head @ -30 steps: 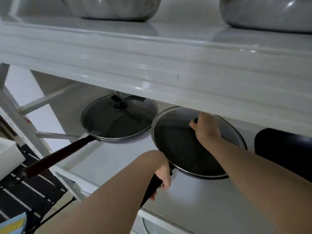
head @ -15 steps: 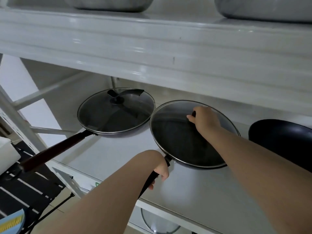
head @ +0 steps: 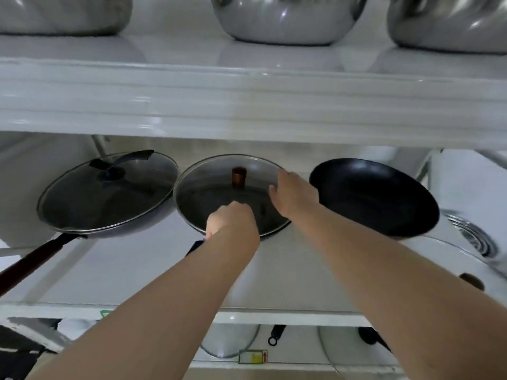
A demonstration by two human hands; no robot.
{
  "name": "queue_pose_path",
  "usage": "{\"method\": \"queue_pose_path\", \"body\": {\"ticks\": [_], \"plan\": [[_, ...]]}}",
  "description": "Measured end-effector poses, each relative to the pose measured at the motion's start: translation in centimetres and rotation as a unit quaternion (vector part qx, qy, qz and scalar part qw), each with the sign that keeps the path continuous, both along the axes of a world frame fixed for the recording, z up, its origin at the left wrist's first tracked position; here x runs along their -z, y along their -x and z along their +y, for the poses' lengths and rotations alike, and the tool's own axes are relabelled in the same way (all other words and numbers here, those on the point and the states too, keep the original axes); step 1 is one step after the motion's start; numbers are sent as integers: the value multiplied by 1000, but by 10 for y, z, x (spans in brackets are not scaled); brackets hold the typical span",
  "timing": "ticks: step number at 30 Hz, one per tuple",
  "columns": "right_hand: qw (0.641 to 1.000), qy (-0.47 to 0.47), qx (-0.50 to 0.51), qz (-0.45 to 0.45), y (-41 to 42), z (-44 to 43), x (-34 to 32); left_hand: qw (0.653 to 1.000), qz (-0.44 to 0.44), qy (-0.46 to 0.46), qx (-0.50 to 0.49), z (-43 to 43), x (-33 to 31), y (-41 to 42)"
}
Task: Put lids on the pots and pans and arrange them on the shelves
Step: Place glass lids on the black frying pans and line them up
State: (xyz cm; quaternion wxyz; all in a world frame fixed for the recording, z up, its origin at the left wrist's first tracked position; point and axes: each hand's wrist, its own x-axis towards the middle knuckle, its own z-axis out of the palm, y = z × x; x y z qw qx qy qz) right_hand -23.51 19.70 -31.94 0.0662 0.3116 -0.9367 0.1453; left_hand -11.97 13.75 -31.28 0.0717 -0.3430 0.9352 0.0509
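Three pans stand on the middle shelf [head: 274,272]. The left pan [head: 107,198] has a glass lid with a black knob and a red-brown handle [head: 30,263]. The middle pan carries a glass lid [head: 219,198] with a brown knob [head: 239,177]. My left hand [head: 231,219] is closed at the pan's front rim, where its dark handle [head: 194,246] starts. My right hand [head: 293,194] lies spread on the lid's right rim, beside the knob. The black pan [head: 375,197] on the right has no lid.
Steel pots [head: 285,17] stand on the upper shelf [head: 247,105], which overhangs the pans. Below the middle shelf I see a glass lid [head: 230,344] and a dark handle [head: 277,334]. A white lid-like object [head: 452,259] lies at the right edge.
The middle pan now sits farther back between its neighbours. My right hand has left the knob and moved to the lid's right rim. My left hand has slid up the handle to the pan's rim.
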Motion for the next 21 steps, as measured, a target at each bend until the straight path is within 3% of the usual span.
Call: {"method": "queue_pose_path", "body": {"ticks": [6,13,17,21], "plan": [[999,-23,23,2,10,75,-2,986,83,-140,34,79,13,34],[999,-16,46,1,38,171,2,980,74,-180,52,167,33,71],[999,-9,44,5,50,215,10,976,82,-201,7,216,44,94],[999,-37,34,-3,68,265,27,985,65,-144,-75,247,56,106]]}}
